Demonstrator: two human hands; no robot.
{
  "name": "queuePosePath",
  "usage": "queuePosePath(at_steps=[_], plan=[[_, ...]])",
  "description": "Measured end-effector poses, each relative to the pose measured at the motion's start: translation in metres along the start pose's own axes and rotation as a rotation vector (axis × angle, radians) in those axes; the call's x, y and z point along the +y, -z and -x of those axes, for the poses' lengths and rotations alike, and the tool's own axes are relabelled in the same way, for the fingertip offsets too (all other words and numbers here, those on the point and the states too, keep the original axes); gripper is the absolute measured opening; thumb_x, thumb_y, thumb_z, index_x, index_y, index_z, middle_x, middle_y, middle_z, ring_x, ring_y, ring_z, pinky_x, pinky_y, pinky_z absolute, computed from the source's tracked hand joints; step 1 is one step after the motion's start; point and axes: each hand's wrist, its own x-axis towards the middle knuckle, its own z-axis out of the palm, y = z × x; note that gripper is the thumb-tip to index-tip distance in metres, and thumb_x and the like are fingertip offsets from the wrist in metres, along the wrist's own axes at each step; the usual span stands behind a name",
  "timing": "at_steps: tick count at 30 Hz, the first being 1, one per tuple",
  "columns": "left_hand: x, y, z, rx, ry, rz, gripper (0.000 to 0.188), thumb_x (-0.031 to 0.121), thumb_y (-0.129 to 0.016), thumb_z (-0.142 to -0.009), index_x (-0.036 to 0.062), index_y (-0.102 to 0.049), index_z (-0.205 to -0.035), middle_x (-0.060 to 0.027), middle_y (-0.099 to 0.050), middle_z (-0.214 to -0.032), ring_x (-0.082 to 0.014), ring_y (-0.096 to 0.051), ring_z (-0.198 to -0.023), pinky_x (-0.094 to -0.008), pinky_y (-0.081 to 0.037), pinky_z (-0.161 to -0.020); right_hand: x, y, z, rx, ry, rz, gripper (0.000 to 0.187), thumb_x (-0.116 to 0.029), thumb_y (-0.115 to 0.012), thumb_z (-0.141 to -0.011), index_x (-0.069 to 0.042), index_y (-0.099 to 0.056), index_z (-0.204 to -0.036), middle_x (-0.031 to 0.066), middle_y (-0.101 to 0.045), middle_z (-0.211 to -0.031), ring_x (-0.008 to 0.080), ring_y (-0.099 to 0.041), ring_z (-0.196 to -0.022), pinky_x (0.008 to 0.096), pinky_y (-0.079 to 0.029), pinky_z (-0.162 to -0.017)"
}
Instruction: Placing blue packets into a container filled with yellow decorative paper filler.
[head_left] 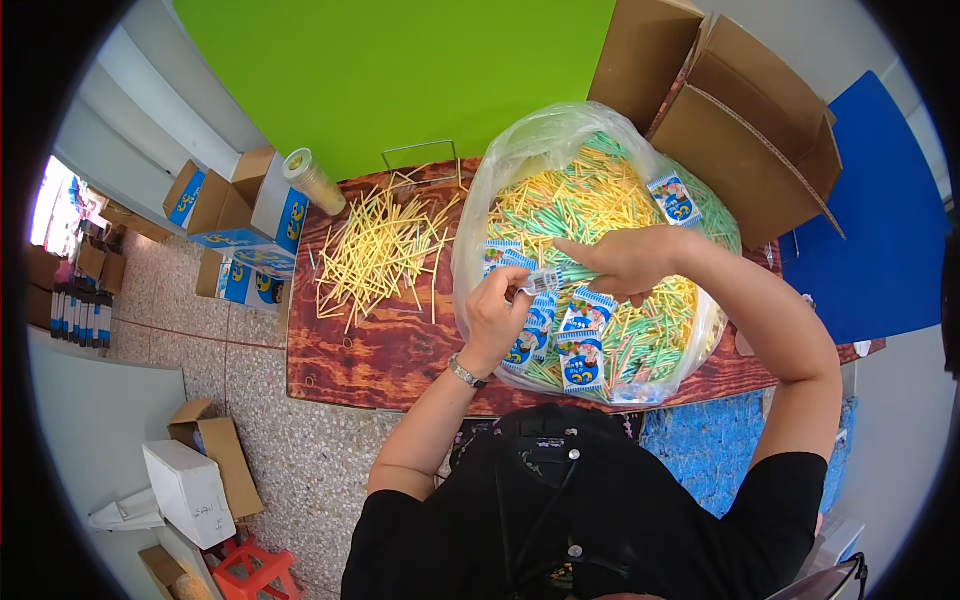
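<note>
My left hand (497, 312) pinches a small blue and white printed packet (545, 280) between thumb and fingers, over a large clear plastic bag (537, 130). Just to its right, my right hand (640, 258) hovers with one finger stretched out toward the packet and the others bent below; I see nothing held in it. Heaped inside the bag are thin yellow, green and pink sticks (570, 205). More packets (582, 360) of the same kind lie on the heap near my hands, and a single packet (673, 199) rests at its far right.
A loose pile of yellow sticks (385, 255) lies on the red-brown wooden table (330, 370). Behind it are a clear cylindrical tub (313, 180) and a metal wire stand (420, 155). Open cardboard boxes (750, 130) stand back right; blue and white cartons (245, 215) are at left.
</note>
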Motion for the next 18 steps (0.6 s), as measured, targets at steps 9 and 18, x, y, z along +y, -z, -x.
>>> queuePosePath(at_steps=[9,18], plan=[[0.003,-0.007,-0.003,-0.024,-0.310,-0.239,0.033,-0.009,-0.066,-0.072,0.0010,-0.064,-0.104,-0.0105,-0.064,-0.077,-0.0234,-0.065,-0.071,-0.0323,-0.052,-0.061,-0.033,-0.003,-0.007,0.223,0.038,0.572,0.077,-0.009,-0.067,-0.082,0.003,-0.023,-0.144,0.0241,-0.066,-0.086,0.0379,-0.067,-0.083,0.0465,-0.053,-0.069],[-0.015,-0.012,0.007,-0.150,-0.014,0.262,0.026,0.001,-0.075,-0.077,0.0003,-0.068,-0.102,-0.0089,-0.069,-0.084,-0.0135,-0.064,-0.069,-0.0254,-0.049,-0.061,-0.008,-0.001,0.020,0.633,0.426,0.362,0.076,-0.020,-0.074,-0.081,-0.008,-0.035,-0.145,0.0179,-0.064,-0.085,0.0337,-0.066,-0.079,0.0448,-0.051,-0.069]])
